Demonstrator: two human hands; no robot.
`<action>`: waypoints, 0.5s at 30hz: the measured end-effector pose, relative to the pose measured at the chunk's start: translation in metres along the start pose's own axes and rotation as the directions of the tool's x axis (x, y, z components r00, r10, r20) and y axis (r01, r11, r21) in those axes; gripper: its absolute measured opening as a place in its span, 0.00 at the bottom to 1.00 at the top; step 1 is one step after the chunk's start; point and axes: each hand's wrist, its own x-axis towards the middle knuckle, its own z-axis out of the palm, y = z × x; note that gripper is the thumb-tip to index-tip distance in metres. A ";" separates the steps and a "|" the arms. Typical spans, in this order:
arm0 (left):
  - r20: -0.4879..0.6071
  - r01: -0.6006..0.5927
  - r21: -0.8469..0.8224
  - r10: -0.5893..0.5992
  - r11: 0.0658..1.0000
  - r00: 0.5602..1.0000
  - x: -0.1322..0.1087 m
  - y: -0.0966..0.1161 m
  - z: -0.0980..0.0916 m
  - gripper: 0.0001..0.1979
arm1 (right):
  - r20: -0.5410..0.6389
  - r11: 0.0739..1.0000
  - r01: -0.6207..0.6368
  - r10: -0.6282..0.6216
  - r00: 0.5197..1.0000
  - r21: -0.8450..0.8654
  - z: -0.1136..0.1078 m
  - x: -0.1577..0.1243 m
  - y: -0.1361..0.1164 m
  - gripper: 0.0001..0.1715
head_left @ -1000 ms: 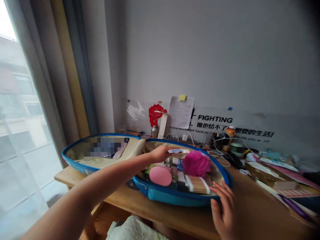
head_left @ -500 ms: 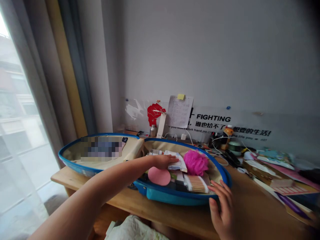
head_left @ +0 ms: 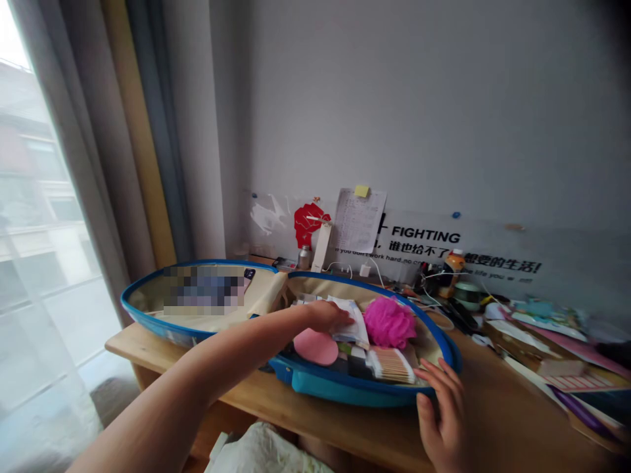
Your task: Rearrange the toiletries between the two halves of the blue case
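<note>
My left hand reaches into the right half of an open blue suitcase. Its fingers lie bent over a white packet, with the fingertips partly hidden. Beside the packet sits a bright pink bath puff. A round pink pad lies below my left wrist, and a pack of cotton swabs is near the front rim. My right hand is open, its spread fingers touching the suitcase's front right rim close to the swabs.
The suitcase's left half holds a phone beside a blurred-out patch. Behind stand a metal bottle and a white charger with cables. An orange bottle, a green jar and papers crowd the wooden desk's right side.
My left fingers have bent more over the white packet, whose lower edge has shifted slightly toward me. My right hand stays on the rim. The view has moved a little.
</note>
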 end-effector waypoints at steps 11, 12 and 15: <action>-0.376 0.528 -0.120 -0.531 0.840 0.759 -0.097 -0.096 -0.061 0.22 | 0.000 1.000 -0.001 0.001 1.000 0.023 0.001 -0.002 0.004 0.18; -0.378 0.611 -0.131 -0.609 0.780 0.697 -0.118 -0.110 -0.062 0.20 | 0.004 1.000 0.003 -0.003 1.000 0.022 0.001 -0.001 0.004 0.18; -0.309 0.797 -0.135 -0.789 0.589 0.530 -0.182 -0.142 -0.053 0.20 | 0.006 1.000 0.017 -0.017 1.000 0.027 0.001 0.000 0.003 0.17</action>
